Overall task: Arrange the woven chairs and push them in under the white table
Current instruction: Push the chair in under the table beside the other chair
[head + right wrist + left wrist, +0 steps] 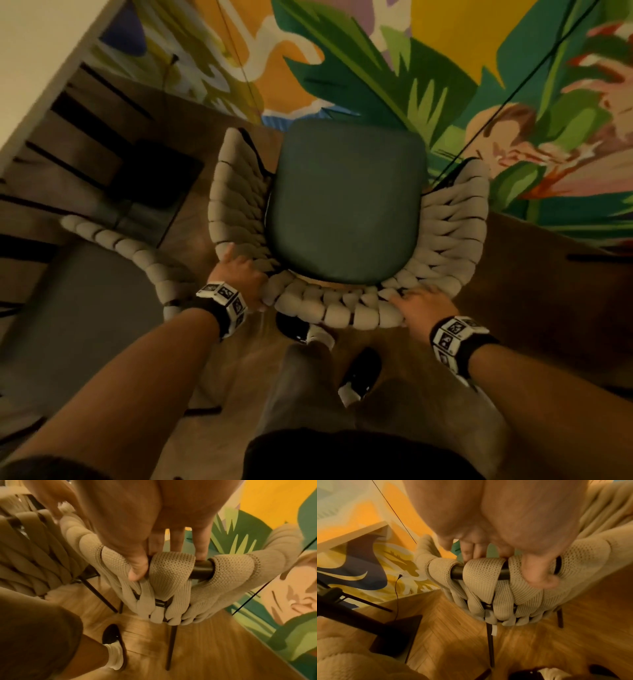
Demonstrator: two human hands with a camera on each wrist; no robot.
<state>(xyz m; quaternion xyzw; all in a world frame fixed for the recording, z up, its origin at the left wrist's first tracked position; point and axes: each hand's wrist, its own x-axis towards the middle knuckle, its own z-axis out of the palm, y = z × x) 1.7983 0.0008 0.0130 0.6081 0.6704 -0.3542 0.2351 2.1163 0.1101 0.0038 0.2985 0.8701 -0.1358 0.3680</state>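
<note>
Herringbone wood floor [457, 635] runs up to a wall painted with big leaves [359, 68], and the white table [44, 72] shows only as a slanted edge up and to the left of the fingers. Both hands hold the curved top rail of one woven chair [342, 311], its green seat cushion [346, 202] just beyond the fingertips. The left hand [239, 274] curls its fingers [471, 551] over the rail with the thumb pressed on the knitted strap on the near side; the right hand [421, 305] does the same, fingers [178, 539] slightly spread over the top. A second woven chair [137, 250] stands just to the left of the left hand. From here the risk looks like a clash: swinging the held chair toward the table could knock its arm into the neighbour, or catch a thin dark leg [490, 642] on the dark table base [393, 635]. Soft straps may slide round the rail, so the grip could slip. Feet [359, 373] sit close behind the rear legs and could be clipped.
</note>
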